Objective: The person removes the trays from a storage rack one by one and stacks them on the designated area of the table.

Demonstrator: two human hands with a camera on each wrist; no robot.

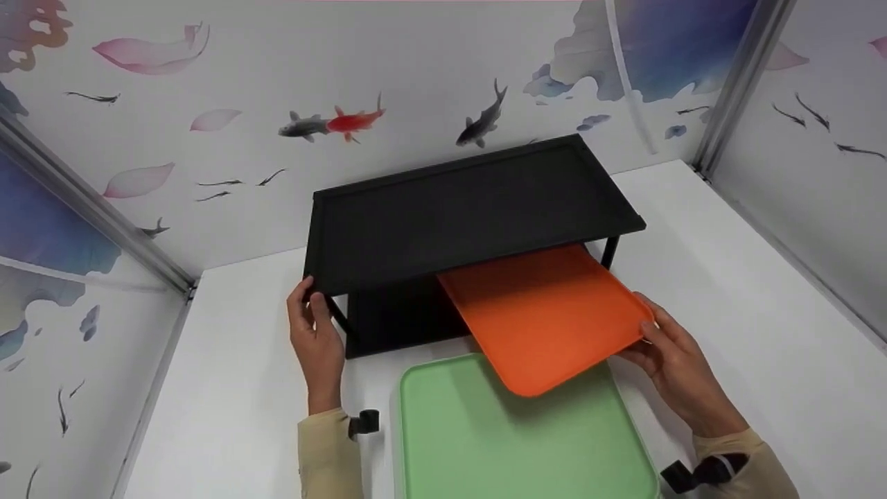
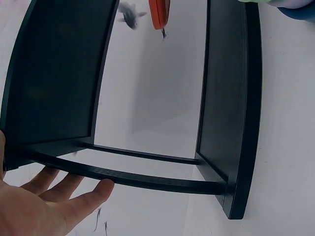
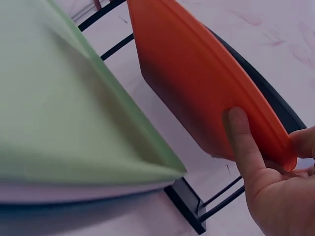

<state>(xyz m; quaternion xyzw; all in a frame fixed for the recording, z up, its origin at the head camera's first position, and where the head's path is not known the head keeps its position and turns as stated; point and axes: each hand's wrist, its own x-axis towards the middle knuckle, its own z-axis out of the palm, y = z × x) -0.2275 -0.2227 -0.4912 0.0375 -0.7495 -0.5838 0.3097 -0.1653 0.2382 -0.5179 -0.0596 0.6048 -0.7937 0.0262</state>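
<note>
A black two-tier rack [image 1: 471,215] stands at the back of the table. At its front left corner my left hand [image 1: 315,333] grips the top shelf edge beside the leg [image 2: 133,179]. An orange tray [image 1: 547,312] is partly under the top shelf, its near end sticking out at the front right. My right hand [image 1: 672,360] pinches the tray's near right corner, thumb on one face and fingers on the other, as the right wrist view shows. The tray hangs above a green tray [image 1: 527,443] in front of the rack.
Under the green tray lie a pale tray [image 3: 74,192] and a blue tray [image 3: 98,209], stacked. White walls with painted fish and petals close in the white table [image 1: 229,388] at the back and both sides. The rack's lower shelf [image 1: 409,312] lies behind the stack.
</note>
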